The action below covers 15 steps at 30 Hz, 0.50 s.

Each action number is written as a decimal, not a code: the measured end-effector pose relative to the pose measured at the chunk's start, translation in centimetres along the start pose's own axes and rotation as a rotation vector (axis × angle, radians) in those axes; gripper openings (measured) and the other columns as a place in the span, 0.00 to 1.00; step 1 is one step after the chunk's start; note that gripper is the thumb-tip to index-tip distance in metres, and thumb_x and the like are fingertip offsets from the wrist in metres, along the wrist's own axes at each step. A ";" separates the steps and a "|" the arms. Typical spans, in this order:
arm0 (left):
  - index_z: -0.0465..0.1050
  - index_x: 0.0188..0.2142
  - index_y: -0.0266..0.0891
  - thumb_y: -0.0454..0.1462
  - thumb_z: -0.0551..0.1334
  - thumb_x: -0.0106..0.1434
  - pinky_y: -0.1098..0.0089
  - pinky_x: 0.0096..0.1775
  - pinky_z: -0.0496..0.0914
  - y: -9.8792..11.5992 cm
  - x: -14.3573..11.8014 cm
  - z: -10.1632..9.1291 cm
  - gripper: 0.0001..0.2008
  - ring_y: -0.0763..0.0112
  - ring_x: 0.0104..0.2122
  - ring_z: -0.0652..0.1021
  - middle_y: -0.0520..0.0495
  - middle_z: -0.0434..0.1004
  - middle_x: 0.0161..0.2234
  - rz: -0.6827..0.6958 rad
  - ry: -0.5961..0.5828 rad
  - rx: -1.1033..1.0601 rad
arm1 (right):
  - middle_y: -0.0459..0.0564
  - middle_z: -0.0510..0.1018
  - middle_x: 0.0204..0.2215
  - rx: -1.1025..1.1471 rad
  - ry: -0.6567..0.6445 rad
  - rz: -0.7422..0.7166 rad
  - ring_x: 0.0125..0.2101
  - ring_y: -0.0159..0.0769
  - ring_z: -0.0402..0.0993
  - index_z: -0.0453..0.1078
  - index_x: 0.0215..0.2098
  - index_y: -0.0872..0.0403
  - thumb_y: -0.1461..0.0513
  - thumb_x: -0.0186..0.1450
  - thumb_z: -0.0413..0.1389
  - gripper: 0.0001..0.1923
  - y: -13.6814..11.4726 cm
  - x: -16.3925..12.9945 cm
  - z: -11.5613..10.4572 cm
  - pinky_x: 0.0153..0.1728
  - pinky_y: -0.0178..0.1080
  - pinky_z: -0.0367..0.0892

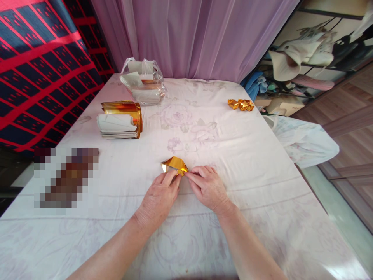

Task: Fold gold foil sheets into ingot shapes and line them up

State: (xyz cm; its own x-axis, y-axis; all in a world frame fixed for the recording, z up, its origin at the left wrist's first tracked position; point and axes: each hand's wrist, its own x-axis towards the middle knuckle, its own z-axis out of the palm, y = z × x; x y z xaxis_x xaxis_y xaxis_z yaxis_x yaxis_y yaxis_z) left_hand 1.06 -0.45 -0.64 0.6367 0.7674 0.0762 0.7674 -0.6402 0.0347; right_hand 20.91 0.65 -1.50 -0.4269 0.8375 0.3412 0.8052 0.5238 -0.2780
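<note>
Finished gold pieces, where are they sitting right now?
In the head view, the folded gold pieces lie in a small cluster at the far right of the table, near its edge, well beyond the right hand.

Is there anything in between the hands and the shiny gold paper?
No. Both the left hand and the right hand already touch the gold paper with their fingertips, on the white cloth. Nothing lies between them.
</note>
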 end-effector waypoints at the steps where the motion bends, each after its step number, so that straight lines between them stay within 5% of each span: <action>1: 0.66 0.59 0.29 0.31 0.51 0.70 0.57 0.52 0.70 0.0 -0.1 0.1 0.20 0.58 0.56 0.70 0.37 0.73 0.53 0.007 0.008 0.004 | 0.50 0.77 0.37 0.001 0.001 -0.002 0.37 0.40 0.69 0.77 0.46 0.49 0.65 0.68 0.54 0.12 0.0 0.0 0.0 0.39 0.43 0.61; 8: 0.65 0.61 0.33 0.27 0.52 0.67 0.58 0.57 0.68 -0.1 -0.5 0.7 0.24 0.61 0.58 0.69 0.40 0.68 0.62 0.028 -0.002 -0.016 | 0.50 0.77 0.38 0.000 -0.019 0.007 0.38 0.40 0.68 0.77 0.46 0.48 0.64 0.68 0.54 0.12 0.0 -0.1 0.0 0.40 0.43 0.61; 15: 0.65 0.62 0.32 0.27 0.52 0.67 0.57 0.57 0.68 0.0 -0.6 0.8 0.24 0.60 0.58 0.70 0.38 0.70 0.60 0.015 0.019 -0.014 | 0.50 0.77 0.38 0.010 -0.016 0.011 0.37 0.40 0.68 0.77 0.48 0.47 0.65 0.67 0.54 0.15 0.1 -0.1 0.0 0.39 0.44 0.61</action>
State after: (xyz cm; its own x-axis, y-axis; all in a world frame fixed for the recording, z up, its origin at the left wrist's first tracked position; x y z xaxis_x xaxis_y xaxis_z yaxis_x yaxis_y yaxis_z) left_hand 0.77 -0.87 -1.52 0.6465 0.7570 0.0955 0.7567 -0.6521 0.0470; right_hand 20.99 0.65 -1.59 -0.4251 0.8453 0.3237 0.8055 0.5164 -0.2907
